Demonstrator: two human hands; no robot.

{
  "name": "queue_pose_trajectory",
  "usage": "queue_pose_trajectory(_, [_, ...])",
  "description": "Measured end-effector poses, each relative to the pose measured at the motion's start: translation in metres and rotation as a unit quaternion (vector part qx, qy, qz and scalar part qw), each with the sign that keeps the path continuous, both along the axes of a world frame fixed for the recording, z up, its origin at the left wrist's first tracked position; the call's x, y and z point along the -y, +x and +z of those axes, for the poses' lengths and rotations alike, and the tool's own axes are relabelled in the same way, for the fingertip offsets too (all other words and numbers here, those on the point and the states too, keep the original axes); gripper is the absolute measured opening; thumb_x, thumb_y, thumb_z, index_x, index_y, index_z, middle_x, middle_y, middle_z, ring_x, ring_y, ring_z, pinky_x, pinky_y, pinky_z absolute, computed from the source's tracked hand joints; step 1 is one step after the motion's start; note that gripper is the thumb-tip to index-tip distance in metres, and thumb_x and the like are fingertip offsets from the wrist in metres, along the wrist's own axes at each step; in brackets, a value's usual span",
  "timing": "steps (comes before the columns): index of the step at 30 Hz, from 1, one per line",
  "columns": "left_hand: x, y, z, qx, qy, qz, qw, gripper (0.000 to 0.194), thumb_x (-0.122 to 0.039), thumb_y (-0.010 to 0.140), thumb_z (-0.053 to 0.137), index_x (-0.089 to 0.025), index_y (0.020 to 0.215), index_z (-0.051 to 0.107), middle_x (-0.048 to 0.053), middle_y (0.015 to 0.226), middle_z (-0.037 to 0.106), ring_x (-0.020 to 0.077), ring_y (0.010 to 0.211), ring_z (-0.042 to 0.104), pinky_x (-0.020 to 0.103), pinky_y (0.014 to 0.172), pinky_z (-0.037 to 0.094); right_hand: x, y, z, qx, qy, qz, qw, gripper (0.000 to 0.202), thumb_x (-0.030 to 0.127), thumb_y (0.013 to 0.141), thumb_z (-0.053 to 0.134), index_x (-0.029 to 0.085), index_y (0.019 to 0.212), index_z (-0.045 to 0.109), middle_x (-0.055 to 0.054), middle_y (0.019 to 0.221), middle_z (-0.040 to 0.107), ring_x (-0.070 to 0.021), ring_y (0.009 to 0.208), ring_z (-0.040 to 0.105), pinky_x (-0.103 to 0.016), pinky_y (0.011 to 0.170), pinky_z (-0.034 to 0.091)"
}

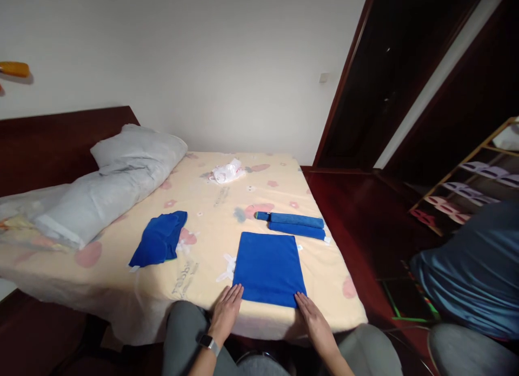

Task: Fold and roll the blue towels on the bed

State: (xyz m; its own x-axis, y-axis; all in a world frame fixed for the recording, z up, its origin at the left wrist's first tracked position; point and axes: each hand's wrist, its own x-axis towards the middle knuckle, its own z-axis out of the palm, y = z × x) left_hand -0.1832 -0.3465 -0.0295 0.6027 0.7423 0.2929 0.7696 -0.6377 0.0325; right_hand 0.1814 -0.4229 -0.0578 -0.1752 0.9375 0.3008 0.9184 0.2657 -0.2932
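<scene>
A blue cloth (268, 268) lies flat and roughly square near the bed's front edge. My left hand (227, 309) rests flat at its lower left corner, fingers stretched out, with a watch on the wrist. At the lower right corner lies my right hand (315, 319), its fingers extended and touching the cloth. Just beyond the cloth are long, narrow folded blue cloths (297, 221), side by side. Another blue cloth (159, 240), crumpled, sits to the left.
The bed (219, 216) has a patterned cream sheet. A white plastic bag (227, 172) lies toward the wall, and a grey bundle (117, 176) at the left. On the right are a person's blue clothing (474, 268) and a shoe rack (454, 173).
</scene>
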Motion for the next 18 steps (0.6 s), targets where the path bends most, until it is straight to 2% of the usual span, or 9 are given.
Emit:
queue_pose_trajectory(3, [-0.002,-0.003,0.004,-0.013,-0.01,-0.009,1.0,0.076,0.008,0.08,0.035,-0.019,0.149,0.049,0.005,0.15,0.057,0.0161,0.139,0.053,0.04,0.118,0.044,0.0,0.001,0.014,-0.01,-0.007,0.002,1.0,0.063,0.005,0.086,0.037,0.021,0.144,0.058,-0.006,0.146,0.058,-0.0204,0.13,0.06,-0.034,0.109,0.052])
queue_pose_trajectory(6, [0.001,-0.004,0.008,-0.008,-0.013,-0.007,1.0,0.078,0.009,0.077,0.035,-0.021,0.146,0.053,0.004,0.147,0.06,0.0163,0.136,0.056,0.039,0.117,0.045,0.004,0.004,0.025,-0.02,0.009,0.01,1.0,0.063,0.004,0.083,0.041,0.022,0.141,0.062,-0.006,0.14,0.063,-0.0234,0.123,0.065,-0.035,0.105,0.056])
queue_pose_trajectory(11, [0.016,-0.008,0.009,-0.02,-0.032,0.007,0.999,0.072,0.006,0.078,0.039,-0.022,0.141,0.059,0.005,0.143,0.063,0.0191,0.134,0.058,0.041,0.118,0.044,0.017,0.008,0.025,-0.047,0.022,0.023,0.998,0.063,0.007,0.081,0.05,0.032,0.136,0.066,0.0,0.134,0.068,-0.0261,0.115,0.07,-0.033,0.101,0.059])
queue_pose_trajectory(15, [0.024,-0.011,0.012,-0.006,-0.046,0.009,0.999,0.074,0.005,0.079,0.04,-0.023,0.147,0.052,0.005,0.149,0.058,0.019,0.137,0.054,0.041,0.117,0.046,0.024,0.005,0.025,-0.075,-0.02,0.017,0.997,0.065,0.007,0.081,0.048,0.029,0.14,0.063,-0.003,0.14,0.063,-0.026,0.124,0.064,-0.036,0.108,0.054])
queue_pose_trajectory(18, [0.022,-0.01,0.017,0.038,-0.052,0.006,0.998,0.068,0.0,0.084,0.043,-0.025,0.146,0.051,0.004,0.145,0.062,0.02,0.133,0.059,0.044,0.113,0.05,0.022,0.004,0.026,-0.117,-0.039,0.009,0.992,0.054,0.015,0.089,0.048,0.026,0.14,0.062,-0.005,0.14,0.064,-0.0251,0.126,0.063,-0.038,0.109,0.053])
